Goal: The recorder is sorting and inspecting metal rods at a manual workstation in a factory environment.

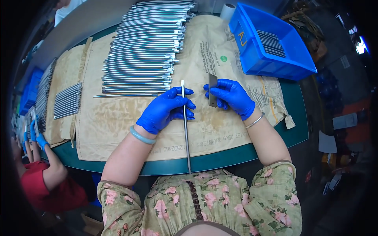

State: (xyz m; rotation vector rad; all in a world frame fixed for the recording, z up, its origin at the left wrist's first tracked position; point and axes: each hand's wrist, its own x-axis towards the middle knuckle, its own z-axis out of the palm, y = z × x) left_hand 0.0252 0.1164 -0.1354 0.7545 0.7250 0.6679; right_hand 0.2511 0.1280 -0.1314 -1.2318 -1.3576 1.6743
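My left hand (159, 111), in a blue glove, has its thumb and fingers closed around the upper part of a slim metal rod (186, 133). The rod stands nearly lengthwise before me, its lower end reaching the table's near edge. In my right hand (233, 97), also gloved in blue, is a small flat grey metal plate (212, 91) with a hole near its lower end, pinched between thumb and fingers. A gap separates the plate from the rod. Beyond my left hand lies a single rod (126, 95), just in front of a large stack of similar rods (141, 55).
Brown paper sacking (114, 129) covers the green table (165, 167). At the far right stands a blue bin (256, 63) with several rods inside; a white roll (227, 11) is beside it. Further left are more rods (67, 101) and a co-worker's blue-gloved hand (40, 139).
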